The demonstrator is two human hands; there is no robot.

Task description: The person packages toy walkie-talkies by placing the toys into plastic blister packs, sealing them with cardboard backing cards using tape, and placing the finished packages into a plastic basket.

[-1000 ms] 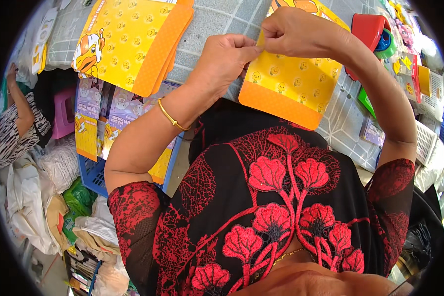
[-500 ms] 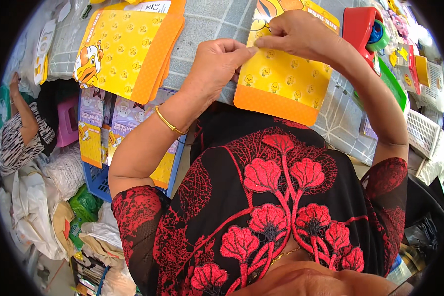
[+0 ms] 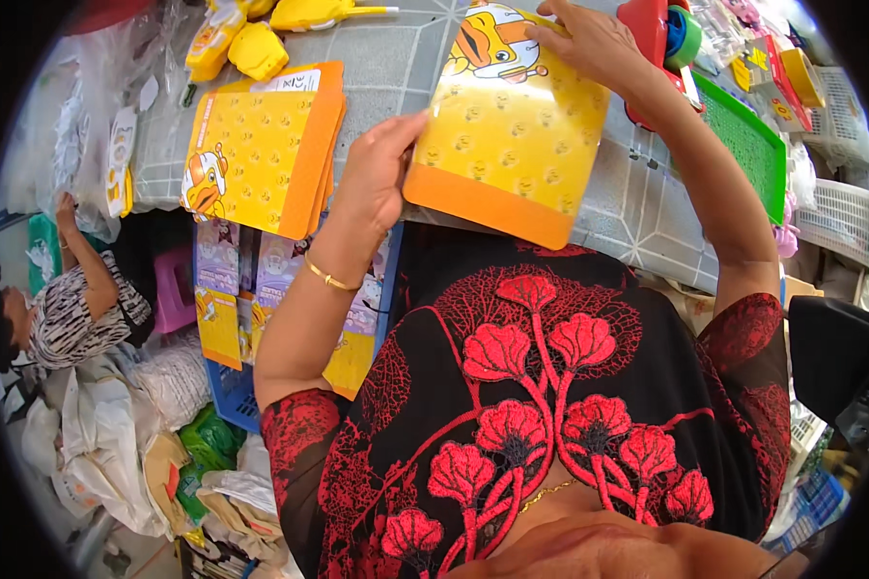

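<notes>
A glossy yellow packaging card [image 3: 507, 130] with an orange band and a cartoon duck is between my hands, above the table's near edge. My left hand [image 3: 381, 169] grips its left edge; some of its fingers are hidden behind the card. My right hand [image 3: 594, 43] holds the upper right edge, fingers bent over the printed face beside the duck. To the left lies a fanned stack of similar yellow cards [image 3: 251, 145], its orange edges overlapping.
Yellow plastic toy parts [image 3: 258, 50] lie beyond the stack on the grey tabletop [image 3: 381, 63]. At the right are a red tape dispenser [image 3: 644, 29] and a green tray [image 3: 743, 145]. A blue crate [image 3: 232, 386] holds printed packages below the table. Another person [image 3: 82, 299] is at far left.
My hands have parted from their pinch over the card's middle and moved to its left and upper right edges. The duck picture is now uncovered. The whole view has shifted slightly.
</notes>
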